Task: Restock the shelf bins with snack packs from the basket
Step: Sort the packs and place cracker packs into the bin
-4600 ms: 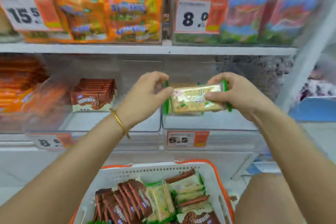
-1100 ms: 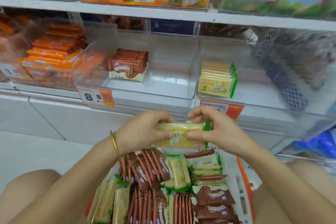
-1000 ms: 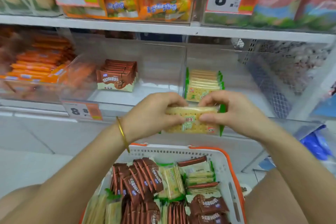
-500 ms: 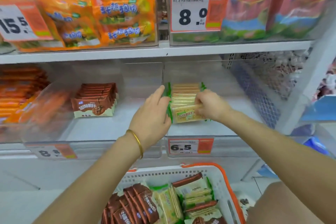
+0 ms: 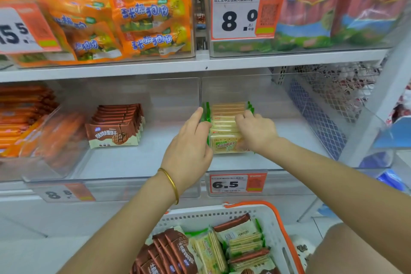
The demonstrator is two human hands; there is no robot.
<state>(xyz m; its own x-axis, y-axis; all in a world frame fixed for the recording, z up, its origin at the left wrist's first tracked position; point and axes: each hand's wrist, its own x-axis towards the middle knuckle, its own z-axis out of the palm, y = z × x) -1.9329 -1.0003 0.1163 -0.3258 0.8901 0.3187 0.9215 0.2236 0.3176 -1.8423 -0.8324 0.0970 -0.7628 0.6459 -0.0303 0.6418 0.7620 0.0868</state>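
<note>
Inside the right-hand clear bin (image 5: 293, 138), the row of cracker packs (image 5: 225, 115) stands on edge, its long axis running left to right, with one short green end toward each hand. Left hand (image 5: 189, 146): fingers straight, pressed flat along the row's left ends. Right hand (image 5: 255, 133): fingers curled over the right ends, beside the front pack (image 5: 223, 145). Squaring-up looks nearly done; more packs wait in the basket (image 5: 275, 216) directly below — about equally near both hands.
</note>
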